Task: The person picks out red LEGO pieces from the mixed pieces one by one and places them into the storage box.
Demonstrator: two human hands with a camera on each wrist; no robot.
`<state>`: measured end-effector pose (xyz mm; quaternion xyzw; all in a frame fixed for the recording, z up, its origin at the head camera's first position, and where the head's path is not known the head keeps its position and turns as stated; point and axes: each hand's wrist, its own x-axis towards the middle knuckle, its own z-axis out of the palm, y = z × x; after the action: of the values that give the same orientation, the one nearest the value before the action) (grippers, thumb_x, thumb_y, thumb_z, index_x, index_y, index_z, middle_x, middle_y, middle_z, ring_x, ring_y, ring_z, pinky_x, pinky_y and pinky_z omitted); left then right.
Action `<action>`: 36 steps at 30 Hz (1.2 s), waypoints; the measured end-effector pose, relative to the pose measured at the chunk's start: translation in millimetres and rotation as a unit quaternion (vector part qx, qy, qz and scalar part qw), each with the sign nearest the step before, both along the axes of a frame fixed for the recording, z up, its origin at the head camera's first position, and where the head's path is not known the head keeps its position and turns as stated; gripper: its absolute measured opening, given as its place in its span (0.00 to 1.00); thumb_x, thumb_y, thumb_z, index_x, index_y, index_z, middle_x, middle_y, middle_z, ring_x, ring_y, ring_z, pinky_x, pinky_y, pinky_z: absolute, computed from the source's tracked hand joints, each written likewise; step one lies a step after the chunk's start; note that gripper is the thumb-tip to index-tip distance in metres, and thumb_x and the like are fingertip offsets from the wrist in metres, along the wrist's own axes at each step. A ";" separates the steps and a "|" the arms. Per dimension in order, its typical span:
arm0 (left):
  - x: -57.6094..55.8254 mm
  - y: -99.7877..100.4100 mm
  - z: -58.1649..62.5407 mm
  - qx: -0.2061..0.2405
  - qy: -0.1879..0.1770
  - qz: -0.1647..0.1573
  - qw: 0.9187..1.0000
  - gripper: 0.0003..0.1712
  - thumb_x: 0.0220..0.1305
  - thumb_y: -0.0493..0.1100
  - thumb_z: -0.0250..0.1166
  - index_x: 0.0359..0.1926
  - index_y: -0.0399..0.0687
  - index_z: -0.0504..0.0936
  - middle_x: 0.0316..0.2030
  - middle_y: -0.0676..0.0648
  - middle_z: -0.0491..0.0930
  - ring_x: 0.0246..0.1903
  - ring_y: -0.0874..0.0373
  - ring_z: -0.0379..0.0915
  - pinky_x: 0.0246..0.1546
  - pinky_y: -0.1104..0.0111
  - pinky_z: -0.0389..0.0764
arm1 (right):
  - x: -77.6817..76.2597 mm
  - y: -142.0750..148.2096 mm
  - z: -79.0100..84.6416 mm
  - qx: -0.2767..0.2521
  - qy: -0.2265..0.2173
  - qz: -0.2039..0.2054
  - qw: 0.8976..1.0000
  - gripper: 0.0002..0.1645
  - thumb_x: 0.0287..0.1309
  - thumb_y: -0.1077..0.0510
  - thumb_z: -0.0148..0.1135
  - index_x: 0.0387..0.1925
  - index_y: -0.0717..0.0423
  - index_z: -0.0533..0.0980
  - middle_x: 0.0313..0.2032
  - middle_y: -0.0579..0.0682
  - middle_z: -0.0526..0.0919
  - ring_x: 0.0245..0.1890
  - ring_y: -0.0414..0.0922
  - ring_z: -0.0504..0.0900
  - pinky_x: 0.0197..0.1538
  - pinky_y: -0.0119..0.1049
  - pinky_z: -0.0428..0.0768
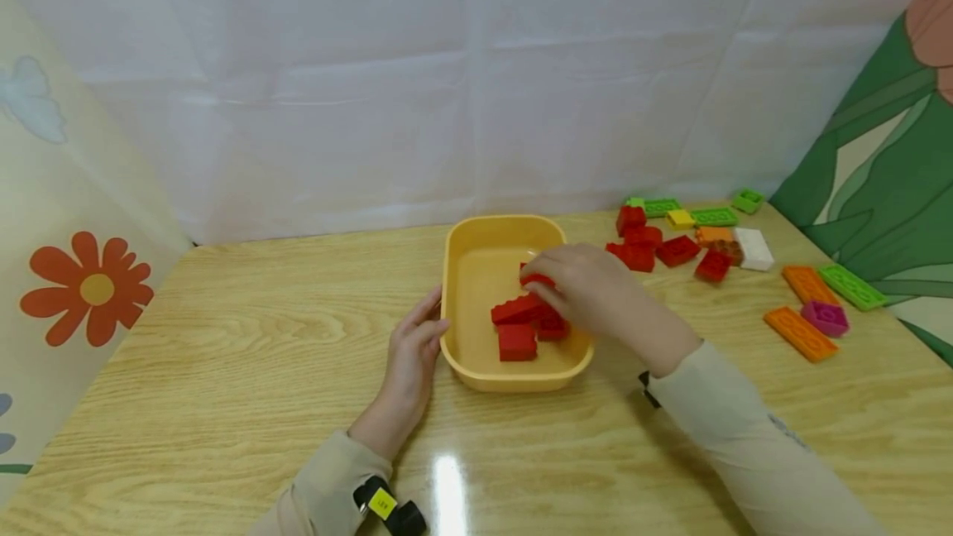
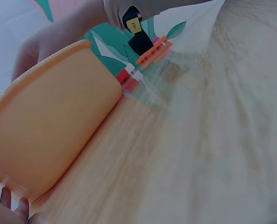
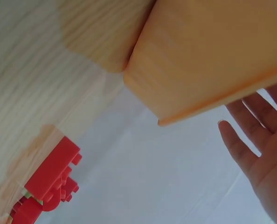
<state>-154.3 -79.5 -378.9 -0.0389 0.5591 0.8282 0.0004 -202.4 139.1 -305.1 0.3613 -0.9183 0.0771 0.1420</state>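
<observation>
In the centre of the head view, we see the right hand reaching over the right rim of the yellow bin, its thumb and fingers pinching a red brick inside. We find the left hand at the bin's left side, grasping nothing: its fingers lie extended along the outer wall, with the thumb at the rim. In the left wrist view, we note its fingertips against that wall at lower left. We locate the bin on the wood-grain table, with a group of other red bricks lying in its lower right part. To the right of the bin, toward the upper right of the frame, we identify loose red bricks beside a yellow brick and a white brick. At the right of the frame, we note two orange plates near a magenta brick and a green plate. Across the top, we observe a white sheet; at left, a panel with a red flower.
</observation>
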 end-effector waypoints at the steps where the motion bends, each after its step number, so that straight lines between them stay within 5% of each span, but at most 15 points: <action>1: 0.2 0.0 0.0 0.003 -0.001 0.000 1.000 0.33 0.56 0.31 0.51 0.66 0.36 0.64 0.69 0.39 0.63 0.64 0.51 0.61 0.51 0.81 0.73 | -0.5 1.2 0.6 0.003 0.000 -0.009 1.000 0.14 0.53 0.52 0.64 0.39 0.54 0.82 0.38 0.51 0.88 0.38 0.49 0.82 0.46 0.48 0.83; 9: 0.4 -0.5 -0.4 -0.001 0.000 0.001 1.000 0.33 0.56 0.30 0.51 0.66 0.35 0.65 0.69 0.37 0.62 0.63 0.51 0.61 0.51 0.80 0.74 | -4.9 15.1 7.1 0.018 -0.023 -0.085 0.996 0.17 0.55 0.53 0.62 0.45 0.54 0.80 0.45 0.54 0.87 0.43 0.51 0.81 0.48 0.50 0.82; 21: 0.9 -0.3 -0.4 0.004 -0.007 0.002 1.000 0.33 0.56 0.31 0.52 0.66 0.37 0.65 0.69 0.40 0.64 0.63 0.53 0.63 0.52 0.80 0.74 | -18.0 44.3 10.5 0.003 -0.047 -0.185 0.982 0.20 0.60 0.49 0.57 0.47 0.56 0.79 0.45 0.58 0.86 0.37 0.52 0.81 0.39 0.51 0.81; 36: -0.1 -0.6 -0.1 0.005 -0.005 -0.001 1.000 0.33 0.56 0.31 0.51 0.66 0.37 0.65 0.68 0.39 0.64 0.61 0.52 0.64 0.49 0.81 0.75 | -28.8 63.0 7.3 -0.004 -0.096 -0.208 0.973 0.21 0.61 0.51 0.55 0.50 0.58 0.77 0.48 0.62 0.83 0.45 0.58 0.78 0.44 0.59 0.79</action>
<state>-154.4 -80.2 -379.0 -0.0425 0.5553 0.8306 0.0039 -231.2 202.2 -297.8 0.1530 -0.9824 0.0839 0.0674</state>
